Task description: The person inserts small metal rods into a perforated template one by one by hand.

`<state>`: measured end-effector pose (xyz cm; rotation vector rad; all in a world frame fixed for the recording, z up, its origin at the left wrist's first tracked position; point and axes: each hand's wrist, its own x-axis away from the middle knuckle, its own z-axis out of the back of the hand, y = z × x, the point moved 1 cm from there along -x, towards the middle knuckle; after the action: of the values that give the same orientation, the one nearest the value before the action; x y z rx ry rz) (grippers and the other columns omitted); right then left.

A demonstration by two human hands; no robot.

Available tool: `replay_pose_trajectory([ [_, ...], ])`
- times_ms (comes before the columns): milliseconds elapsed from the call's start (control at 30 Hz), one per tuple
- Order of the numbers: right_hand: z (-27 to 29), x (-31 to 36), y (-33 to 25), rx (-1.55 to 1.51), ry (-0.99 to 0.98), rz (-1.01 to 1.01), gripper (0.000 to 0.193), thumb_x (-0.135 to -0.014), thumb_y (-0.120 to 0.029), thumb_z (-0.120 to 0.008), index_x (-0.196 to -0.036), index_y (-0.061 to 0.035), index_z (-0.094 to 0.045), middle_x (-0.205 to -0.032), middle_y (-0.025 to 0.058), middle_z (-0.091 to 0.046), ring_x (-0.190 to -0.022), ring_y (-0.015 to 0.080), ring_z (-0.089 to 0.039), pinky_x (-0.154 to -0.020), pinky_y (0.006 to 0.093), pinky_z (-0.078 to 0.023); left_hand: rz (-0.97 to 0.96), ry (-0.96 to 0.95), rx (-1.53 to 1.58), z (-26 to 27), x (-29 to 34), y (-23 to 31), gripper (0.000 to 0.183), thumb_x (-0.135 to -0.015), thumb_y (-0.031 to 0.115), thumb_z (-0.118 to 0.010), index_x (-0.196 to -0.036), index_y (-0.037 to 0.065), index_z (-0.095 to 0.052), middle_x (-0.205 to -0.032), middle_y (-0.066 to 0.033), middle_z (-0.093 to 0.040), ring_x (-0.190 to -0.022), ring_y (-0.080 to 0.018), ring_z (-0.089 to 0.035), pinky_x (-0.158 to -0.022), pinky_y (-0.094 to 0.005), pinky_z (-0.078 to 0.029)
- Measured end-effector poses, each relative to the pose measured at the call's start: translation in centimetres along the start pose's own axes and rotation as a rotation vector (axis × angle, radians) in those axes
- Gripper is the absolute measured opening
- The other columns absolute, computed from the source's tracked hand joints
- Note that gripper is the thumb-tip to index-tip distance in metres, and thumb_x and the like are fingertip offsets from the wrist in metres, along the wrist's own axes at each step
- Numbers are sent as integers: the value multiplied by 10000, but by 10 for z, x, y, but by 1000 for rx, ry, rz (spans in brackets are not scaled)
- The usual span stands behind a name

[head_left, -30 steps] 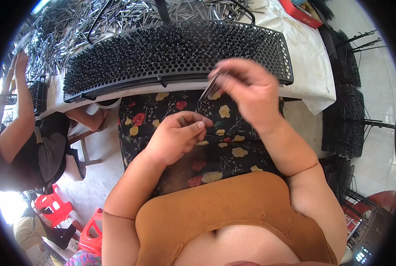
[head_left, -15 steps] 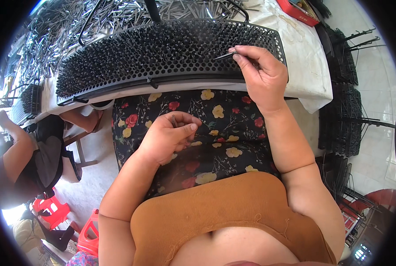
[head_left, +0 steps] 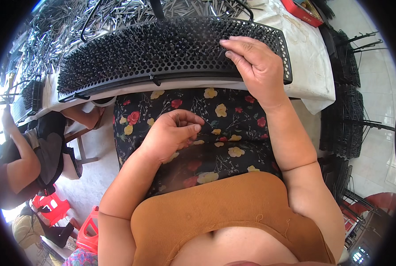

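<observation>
A long black rack [head_left: 140, 73] with rows of round holes stands at the table's near edge, slim dark metal pieces upright in most of them. Over its right part is my right hand [head_left: 258, 64], thumb and fingers closed around a slim metal piece, mostly hidden against the dark rack. Lower down, above my flowered black cloth [head_left: 220, 111], my left hand [head_left: 176, 135] is curled shut. A small metal end [head_left: 177, 119] pokes out between its fingers; the rest of what it holds is covered.
Loose metal strips [head_left: 69, 26] lie heaped behind the rack. A red tray [head_left: 302, 13] sits at the back right on the white table cover [head_left: 311, 66]. Black racks [head_left: 348, 117] are stacked along the right. At the left are another person's arm [head_left: 23, 155] and red stools [head_left: 89, 232].
My right hand has moved slightly up and left. The metal piece that pointed sideways from its fingertips now shows only dimly at the rack. My left hand stays nearly still.
</observation>
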<state>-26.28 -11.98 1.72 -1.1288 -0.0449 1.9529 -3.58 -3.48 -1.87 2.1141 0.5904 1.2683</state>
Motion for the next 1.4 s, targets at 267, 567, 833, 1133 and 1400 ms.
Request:
replay_pose_trajectory([
  [267, 4, 3, 4, -63, 20, -66, 181, -816, -59, -720, -989, -107, -744, -936, 85, -732, -903, 230, -698, -801, 319, -544, 10, -2, 2, 1, 0, 0, 169, -903, 26, -637, -1066, -19, -633, -800, -5, -584, -613, -42, -494, -492, -158, -376],
  [567, 17, 6, 5, -178, -15, -245, 161, -893, 25, -646, -1040, 10, -710, -992, 102, -736, -943, 150, -695, -857, 247, -540, 4, 8, -9, 2, 0, -1, 164, -910, 37, -628, -1062, -26, -629, -792, -3, -576, -594, -30, -466, -484, -158, -357],
  [833, 9, 1, 3, -7, -81, -68, 156, -842, -77, -704, -992, -82, -745, -971, 93, -735, -1090, 298, -653, -944, 375, -502, 6, 10, -33, 1, 0, -1, 169, -908, 43, -635, -1066, -18, -628, -787, -10, -578, -570, -28, -451, -462, -157, -317],
  [1133, 8, 14, -28, -46, -80, -42, 184, -808, -41, -735, -992, -55, -724, -1028, 82, -728, -1115, 271, -639, -916, 344, -512, 27, -57, -54, 3, 2, 1, 154, -909, 93, -659, -1038, 11, -644, -818, -20, -614, -724, -64, -553, -612, -210, -451],
  [1400, -21, 51, -67, -692, -422, -324, 173, -786, 1, -730, -954, -27, -695, -1005, 92, -699, -950, 203, -651, -817, 324, -517, -156, -32, -254, -12, 3, -1, 239, -844, 56, -695, -1071, 11, -637, -921, -23, -653, -841, -89, -599, -746, -252, -495],
])
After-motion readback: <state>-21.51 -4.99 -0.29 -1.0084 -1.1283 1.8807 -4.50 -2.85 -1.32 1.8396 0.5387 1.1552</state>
